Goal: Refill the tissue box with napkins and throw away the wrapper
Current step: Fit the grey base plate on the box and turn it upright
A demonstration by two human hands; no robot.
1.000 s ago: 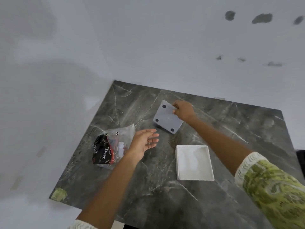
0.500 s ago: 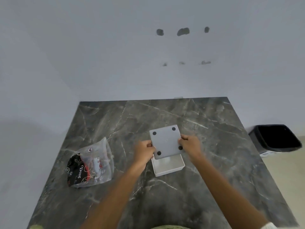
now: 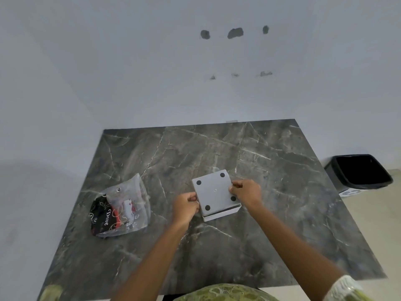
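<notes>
Marble table [image 3: 282, 192], both hands seating base panel [image 3: 213, 192] — tissue box [image 3: 225, 213].

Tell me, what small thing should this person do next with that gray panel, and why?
Probably press the gray panel down until it seats. Both the left hand and right hand grip its edges, and it lies slightly askew on the white box, whose rim shows along the near side. The wrapper lies on the table, the bin beside it.
</notes>
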